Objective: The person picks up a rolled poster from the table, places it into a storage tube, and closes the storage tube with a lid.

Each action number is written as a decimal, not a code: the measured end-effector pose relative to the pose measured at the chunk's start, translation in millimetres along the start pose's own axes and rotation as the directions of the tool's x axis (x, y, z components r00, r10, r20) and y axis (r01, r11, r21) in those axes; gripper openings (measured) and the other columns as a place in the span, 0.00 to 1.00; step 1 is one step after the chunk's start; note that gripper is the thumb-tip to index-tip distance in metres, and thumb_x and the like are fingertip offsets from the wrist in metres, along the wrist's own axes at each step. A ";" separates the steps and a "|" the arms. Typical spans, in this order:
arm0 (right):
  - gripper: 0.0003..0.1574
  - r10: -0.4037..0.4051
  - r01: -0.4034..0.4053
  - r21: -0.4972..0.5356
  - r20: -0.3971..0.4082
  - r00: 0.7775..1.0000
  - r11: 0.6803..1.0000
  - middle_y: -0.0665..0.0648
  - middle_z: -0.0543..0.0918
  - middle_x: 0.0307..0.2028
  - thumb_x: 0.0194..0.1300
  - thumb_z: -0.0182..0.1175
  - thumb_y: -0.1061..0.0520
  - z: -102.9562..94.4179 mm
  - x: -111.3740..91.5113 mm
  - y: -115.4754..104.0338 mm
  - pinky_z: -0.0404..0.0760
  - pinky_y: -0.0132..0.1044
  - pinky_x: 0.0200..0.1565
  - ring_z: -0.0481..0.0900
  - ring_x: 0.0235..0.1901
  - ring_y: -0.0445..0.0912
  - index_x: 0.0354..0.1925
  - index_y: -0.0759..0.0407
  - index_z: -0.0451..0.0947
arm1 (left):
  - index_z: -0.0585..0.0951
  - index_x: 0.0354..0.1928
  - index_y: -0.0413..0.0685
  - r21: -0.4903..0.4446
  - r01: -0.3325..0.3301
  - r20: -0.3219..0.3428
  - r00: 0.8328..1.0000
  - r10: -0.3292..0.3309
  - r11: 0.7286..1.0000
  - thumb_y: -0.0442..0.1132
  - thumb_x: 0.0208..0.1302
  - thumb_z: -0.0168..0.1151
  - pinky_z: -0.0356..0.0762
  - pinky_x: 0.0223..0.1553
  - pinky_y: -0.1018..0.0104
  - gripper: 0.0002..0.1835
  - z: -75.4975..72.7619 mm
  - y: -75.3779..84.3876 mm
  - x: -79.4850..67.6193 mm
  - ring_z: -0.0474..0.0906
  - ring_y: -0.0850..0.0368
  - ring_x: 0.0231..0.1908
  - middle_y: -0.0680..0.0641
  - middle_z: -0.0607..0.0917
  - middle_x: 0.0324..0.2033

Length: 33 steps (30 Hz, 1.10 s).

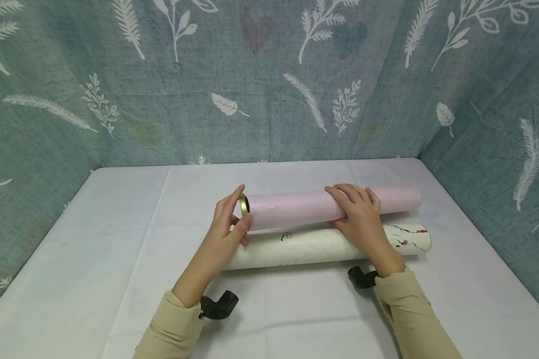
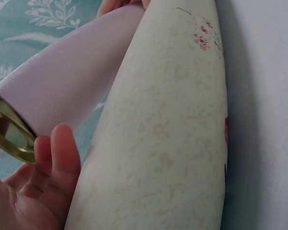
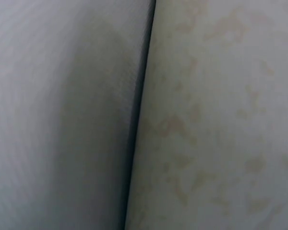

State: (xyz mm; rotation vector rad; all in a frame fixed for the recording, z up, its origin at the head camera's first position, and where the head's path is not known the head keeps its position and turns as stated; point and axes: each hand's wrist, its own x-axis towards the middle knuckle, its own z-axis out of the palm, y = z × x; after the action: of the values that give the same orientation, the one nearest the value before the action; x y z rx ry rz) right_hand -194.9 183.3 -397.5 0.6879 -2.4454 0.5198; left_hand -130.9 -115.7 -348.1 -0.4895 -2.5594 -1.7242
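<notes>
A pink tube with a gold-coloured metal lid at its left end lies sideways behind a cream tube. Around that lid end, my left hand pinches with the thumb in front and fingers behind. The left wrist view shows the lid's rim and recessed face, with two fingertips beside it. My right hand grips the pink tube from above, right of its middle. Only the cream tube and cloth fill the right wrist view.
Red blossoms and dark branches mark the cream tube's right end. A white cloth covers the table. Patterned green-blue curtains stand at the back and sides. Black curved mounts stick out from both wrists.
</notes>
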 end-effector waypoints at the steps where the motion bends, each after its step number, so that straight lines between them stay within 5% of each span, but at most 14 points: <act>1: 0.48 0.001 -0.001 0.003 0.001 1.000 1.000 0.51 0.69 0.55 0.36 0.75 0.57 -0.1 0.3 -0.1 0.47 0.59 0.56 0.61 0.57 0.50 0.58 0.44 0.67 | 0.47 0.68 0.61 -0.022 0.002 0.014 1.000 -0.001 1.000 0.43 0.69 0.44 0.76 0.29 0.60 0.29 -1.2 3.8 -1.0 0.72 0.45 0.27 0.46 0.52 0.61; 6: 0.48 0.009 -0.009 -0.001 0.006 1.000 1.000 0.50 0.68 0.55 0.36 0.75 0.57 -0.9 0.4 -0.2 0.47 0.58 0.56 0.61 0.57 0.50 0.58 0.44 0.67 | 0.46 0.68 0.56 -0.086 -0.013 0.070 0.997 0.019 0.996 0.39 0.70 0.39 0.76 0.32 0.57 0.28 -5.8 7.5 -0.8 0.72 0.40 0.28 0.42 0.57 0.56; 15: 0.48 0.005 -0.005 0.003 0.000 1.000 1.000 0.50 0.69 0.55 0.36 0.75 0.57 -0.9 0.7 -0.5 0.47 0.59 0.56 0.61 0.57 0.50 0.57 0.45 0.68 | 0.55 0.63 0.75 -0.070 0.012 0.044 0.999 -0.009 0.997 0.50 0.65 0.49 0.75 0.31 0.58 0.26 -6.1 -21.0 5.7 0.76 0.49 0.29 0.54 0.62 0.56; 27: 0.48 0.003 -0.003 0.007 -0.001 1.000 1.000 0.50 0.69 0.55 0.36 0.75 0.58 -0.9 1.1 -1.4 0.47 0.58 0.56 0.61 0.57 0.50 0.58 0.44 0.67 | 0.63 0.60 0.63 -0.112 0.060 -0.026 0.998 -0.063 0.992 0.42 0.61 0.57 0.74 0.28 0.54 0.25 -8.7 4.3 -1.2 0.76 0.41 0.31 0.55 0.65 0.56; 33: 0.48 -0.007 0.007 0.016 -0.013 1.000 1.000 0.50 0.70 0.54 0.35 0.75 0.57 0.8 2.5 -1.7 0.48 0.58 0.56 0.62 0.56 0.50 0.57 0.44 0.68 | 0.64 0.59 0.61 -0.130 0.082 -0.016 0.996 -0.085 0.988 0.44 0.57 0.62 0.73 0.26 0.55 0.28 -10.2 -3.8 -0.4 0.76 0.42 0.28 0.54 0.65 0.55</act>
State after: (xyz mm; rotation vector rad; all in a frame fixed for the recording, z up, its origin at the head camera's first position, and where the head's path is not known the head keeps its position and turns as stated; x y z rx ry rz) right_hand -196.0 180.6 -396.2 0.6979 -2.4288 0.5400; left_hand -133.2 -126.4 -347.6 -0.3705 -2.4991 -1.9208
